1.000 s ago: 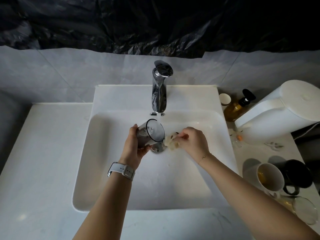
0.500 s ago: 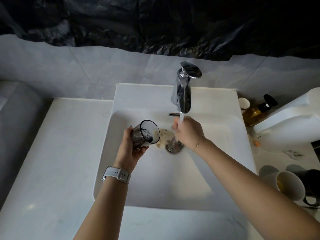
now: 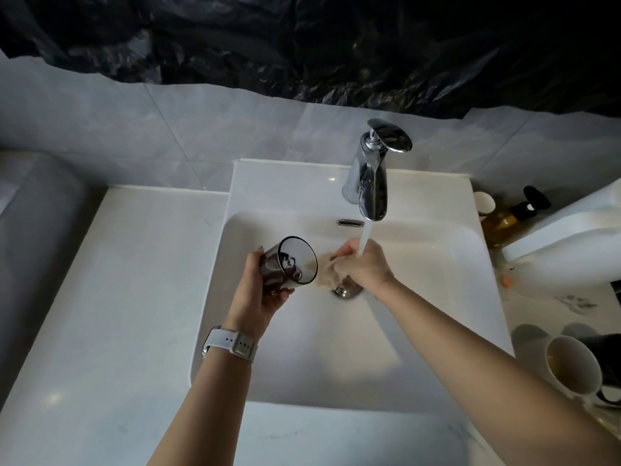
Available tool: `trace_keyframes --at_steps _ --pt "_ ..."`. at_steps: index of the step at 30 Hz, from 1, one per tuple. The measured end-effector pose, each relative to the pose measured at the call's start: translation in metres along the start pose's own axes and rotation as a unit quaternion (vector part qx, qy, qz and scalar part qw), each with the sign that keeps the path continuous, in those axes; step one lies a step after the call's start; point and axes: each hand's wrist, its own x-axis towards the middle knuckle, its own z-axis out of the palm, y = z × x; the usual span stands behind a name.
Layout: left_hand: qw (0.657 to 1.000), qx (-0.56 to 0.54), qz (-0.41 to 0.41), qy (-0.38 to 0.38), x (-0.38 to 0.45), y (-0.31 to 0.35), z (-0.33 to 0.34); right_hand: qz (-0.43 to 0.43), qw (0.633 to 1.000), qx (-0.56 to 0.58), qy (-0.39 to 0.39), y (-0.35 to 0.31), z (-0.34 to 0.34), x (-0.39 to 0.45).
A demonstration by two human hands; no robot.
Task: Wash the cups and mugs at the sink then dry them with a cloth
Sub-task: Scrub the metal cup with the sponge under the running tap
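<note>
Glass cup (image 3: 289, 262) — a dark smoky tumbler — sat in my left hand (image 3: 260, 294), fingers wrapped round its wall, tilted so its mouth faced toward three o'clock, over the sink (image 3: 437, 297) basin's nine o'clock side. A second earlier the tap (image 3: 373, 173) was dry and my right hand (image 3: 364, 267) was pinching the pale sponge (image 3: 324, 269) just beside the cup's rim. By half a second ago the stream had started, and now it fell straight onto the back of my right hand, which was bunched round the sponge above the drain (image 3: 347, 290). So the change was water: the sponge was being wetted, not yet pushed into the cup. The cup itself had hardly shifted in my grip across the three views, though the camera had swung toward nine o'clock, sliding everything rightward in frame.

I judged the wash of this first cup barely begun — it showed a blurred dark patch inside, residue or reflection, I could not tell. Off at four o'clock on the counter the white mug (image 3: 571, 364), with brownish dregs in it, and the black mug (image 3: 605, 351) behind it waited unwashed. The soap bottle (image 3: 504, 220) stood at two o'clock, untouched. I could see no drying cloth anywhere.
</note>
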Motion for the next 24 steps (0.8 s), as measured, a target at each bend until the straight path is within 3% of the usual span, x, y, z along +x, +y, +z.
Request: trace_keyframes --at_steps 2,4,6,7,9,11,15,17,21,24 --pt "1.0 -0.001 -0.009 0.004 0.0 -0.003 0.003 -0.042 0.999 0.0 0.011 0.01 -0.01 -0.007" --pt "1.0 -0.008 -0.021 0.006 0.0 -0.006 0.007 -0.102 0.988 -0.112 0.027 0.023 -0.017 -0.011" --pt "0.999 -0.014 -0.029 0.001 -0.001 -0.008 0.012 -0.12 0.985 -0.12 0.032 0.032 -0.02 -0.015" --pt "0.999 -0.015 -0.032 -0.004 -0.001 -0.009 0.015 -0.112 0.991 -0.072 0.016 0.033 -0.022 -0.018" --pt "0.999 -0.015 -0.035 -0.016 -0.004 -0.009 0.02 -0.051 0.987 0.147 -0.035 0.027 -0.026 -0.027" --pt "0.999 -0.014 -0.038 -0.016 -0.006 -0.009 0.023 -0.011 0.945 0.32 -0.074 0.022 -0.029 -0.03" --pt "0.999 -0.013 -0.037 -0.012 -0.007 -0.007 0.025 0.026 0.912 0.408 -0.024 0.016 -0.035 -0.035" --pt "0.999 -0.016 -0.032 -0.015 -0.008 -0.006 0.025 0.066 0.875 0.479 -0.024 0.014 -0.041 -0.036" --pt "0.999 -0.006 -0.025 -0.022 -0.011 -0.005 0.027 0.152 0.768 0.613 -0.106 0.007 -0.057 -0.039" --pt "0.999 0.005 -0.026 -0.021 -0.012 -0.009 0.036 0.135 0.717 0.671 -0.133 -0.001 -0.066 -0.047"
